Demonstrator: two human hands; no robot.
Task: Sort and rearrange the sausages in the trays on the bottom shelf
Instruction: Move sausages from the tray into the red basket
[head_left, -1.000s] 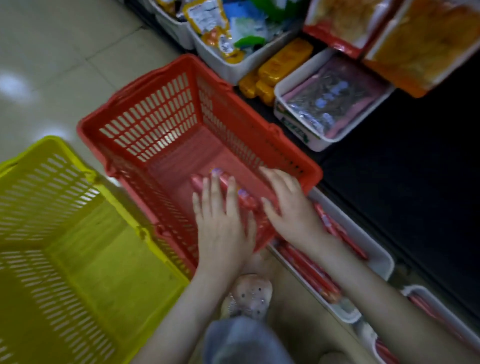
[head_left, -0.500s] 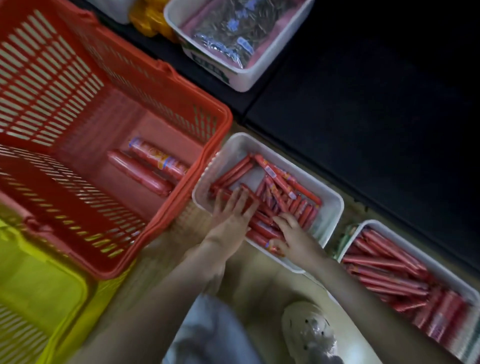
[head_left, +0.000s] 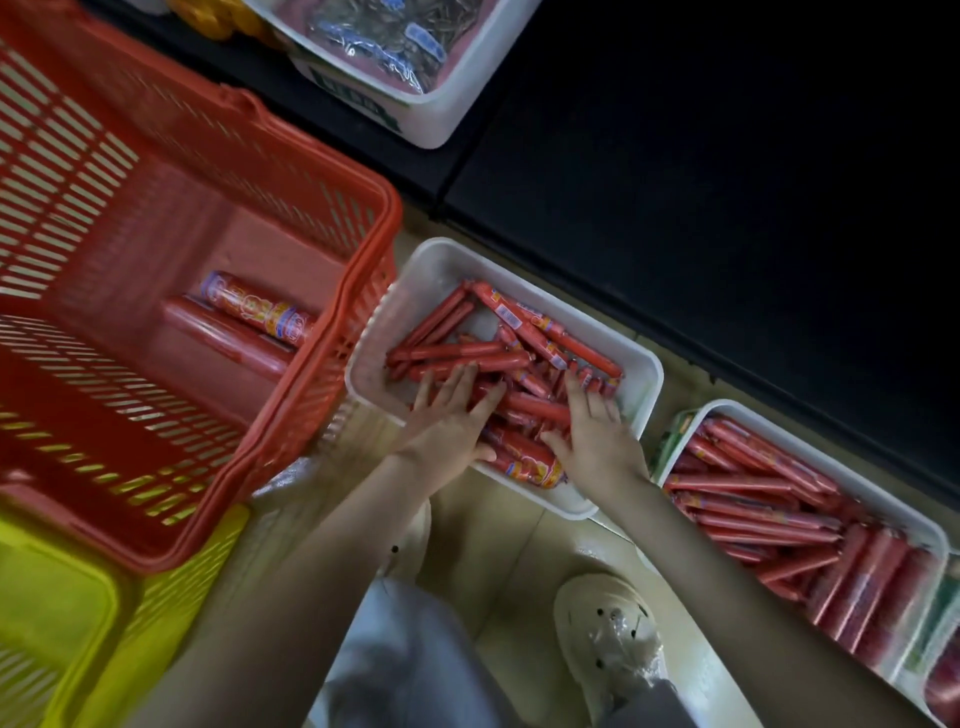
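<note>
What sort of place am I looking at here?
Most likely a grocery shop aisle. A red shopping basket and a yellow basket stand on the floor, and a white tray and a neighbouring tray hold heaps of wrapped red sausages, like stock on display.

Two hands (head_left: 448, 434), two baskets (head_left: 311, 405), three trays (head_left: 647, 364), two basket sausages (head_left: 260, 312).

The left forearm (head_left: 322, 561) and right forearm (head_left: 727, 587) are bare down to the left hand (head_left: 447, 421) and right hand (head_left: 597, 431). A cream clog-style shoe (head_left: 610, 631) has round vent holes across its toe, and a second pale shoe (head_left: 415, 530) peeks from behind the left forearm. Pale grey-blue cloth (head_left: 410, 649) covers one knee and darker grey cloth (head_left: 649, 706) the other.
</note>
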